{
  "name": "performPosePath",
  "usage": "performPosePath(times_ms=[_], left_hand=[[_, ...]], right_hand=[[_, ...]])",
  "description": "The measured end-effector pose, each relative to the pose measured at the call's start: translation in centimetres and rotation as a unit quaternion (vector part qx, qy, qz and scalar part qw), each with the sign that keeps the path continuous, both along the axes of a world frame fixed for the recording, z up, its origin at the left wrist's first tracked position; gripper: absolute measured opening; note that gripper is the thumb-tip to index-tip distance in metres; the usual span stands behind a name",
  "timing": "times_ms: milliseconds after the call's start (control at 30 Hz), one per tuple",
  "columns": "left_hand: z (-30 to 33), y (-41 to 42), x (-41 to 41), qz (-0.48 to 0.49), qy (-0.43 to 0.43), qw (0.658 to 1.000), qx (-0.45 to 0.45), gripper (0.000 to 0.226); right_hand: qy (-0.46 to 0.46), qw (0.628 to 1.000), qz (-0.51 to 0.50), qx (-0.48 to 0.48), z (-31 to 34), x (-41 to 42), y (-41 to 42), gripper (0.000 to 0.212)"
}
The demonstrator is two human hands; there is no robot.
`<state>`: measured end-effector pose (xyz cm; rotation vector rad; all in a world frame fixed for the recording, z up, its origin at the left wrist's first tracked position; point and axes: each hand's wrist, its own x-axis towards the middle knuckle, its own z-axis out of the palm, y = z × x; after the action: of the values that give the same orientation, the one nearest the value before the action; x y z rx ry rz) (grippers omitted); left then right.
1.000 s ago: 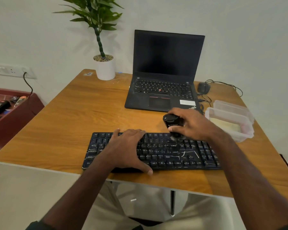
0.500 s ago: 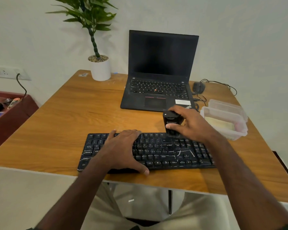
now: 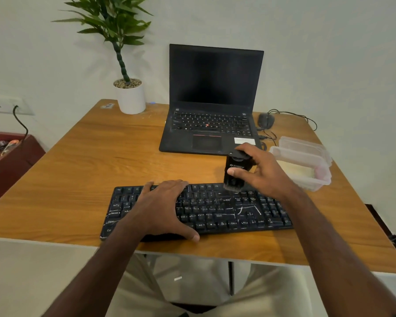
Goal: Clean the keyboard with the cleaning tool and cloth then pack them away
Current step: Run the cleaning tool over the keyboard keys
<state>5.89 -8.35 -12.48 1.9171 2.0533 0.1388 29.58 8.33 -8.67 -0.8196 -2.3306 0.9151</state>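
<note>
Pale plain walls back a wooden table [image 3: 78, 179] with an orange-brown grain top, seen from above by the person seated at its near edge. Across the near part of the table lies a flat black full-size keyboard [image 3: 226, 211], its keys streaked with whitish marks.

On the keyboard's left half rests the left hand [image 3: 162, 207], palm down, fingers spread and nearly straight toward the top row, the thumb reaching along the near edge; the forearm runs up from the bottom of the view. It presses flat and grips nothing.

Over the far edge of the keyboard's right half, the right hand [image 3: 263, 172] holds a small black block-shaped cleaning tool [image 3: 234, 170]. The thumb lies across the tool's front face and the fingers curl round its back and top. The tool stands almost upright, its dark bristle end down, touching the keys of the top row. The right wrist is bent, with the forearm crossing the keyboard's right end.

Beyond the keyboard stands an open black laptop [image 3: 210, 110] with a dark screen. A black wired mouse [image 3: 265, 120] sits to its right, and nearer, at the table's right edge, a clear plastic container [image 3: 306, 165] holds a pale yellowish cloth [image 3: 295, 171]. A green leafy plant in a white pot [image 3: 130, 97] stands at the far left corner.
</note>
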Motion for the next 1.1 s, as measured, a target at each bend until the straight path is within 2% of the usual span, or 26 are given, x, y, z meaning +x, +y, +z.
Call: performPosePath(times_ms=[100, 200, 300, 400, 567, 667, 767, 1000, 1100], left_hand=[[0.1, 0.0, 0.0, -0.004, 0.005, 1.0, -0.005, 0.144], [0.0, 0.2, -0.4, -0.008, 0.004, 1.0, -0.004, 0.145], [0.0, 0.6, -1.3, -0.004, 0.0, 1.0, -0.005, 0.145], [0.3, 1.0, -2.7, -0.003, 0.0, 1.0, -0.017, 0.144], [0.8, 1.8, -2.1, -0.015, 0.025, 0.999, -0.025, 0.147], [0.4, 3.1, 0.7, -0.024, 0.032, 0.999, -0.001, 0.147], [0.3, 4.0, 2.8, -0.033, 0.029, 0.999, 0.009, 0.146], [0.7, 4.1, 2.8, -0.029, 0.027, 0.999, -0.009, 0.142], [0.7, 4.3, 2.7, -0.03, 0.029, 0.999, -0.009, 0.143]], right_hand=[[-0.034, 0.999, 0.001, 0.022, -0.7, -0.2, -0.4, 0.034], [-0.021, 0.996, -0.063, 0.062, -0.5, -0.1, 0.0, 0.038], [0.022, 0.998, -0.044, 0.036, -0.1, -0.3, -0.1, 0.035], [-0.008, 1.0, 0.007, 0.005, -0.6, -0.1, -0.4, 0.034], [0.012, 0.999, -0.045, 0.015, -0.4, 0.9, 0.8, 0.038], [0.053, 0.998, -0.022, -0.014, -0.1, -0.6, 0.4, 0.037], [0.018, 1.0, 0.019, -0.001, -0.6, -1.9, -0.3, 0.035], [-0.052, 0.997, 0.042, -0.045, -0.4, 1.0, 1.1, 0.04], [-0.08, 0.996, 0.034, -0.024, 0.4, 1.9, 1.9, 0.039]])
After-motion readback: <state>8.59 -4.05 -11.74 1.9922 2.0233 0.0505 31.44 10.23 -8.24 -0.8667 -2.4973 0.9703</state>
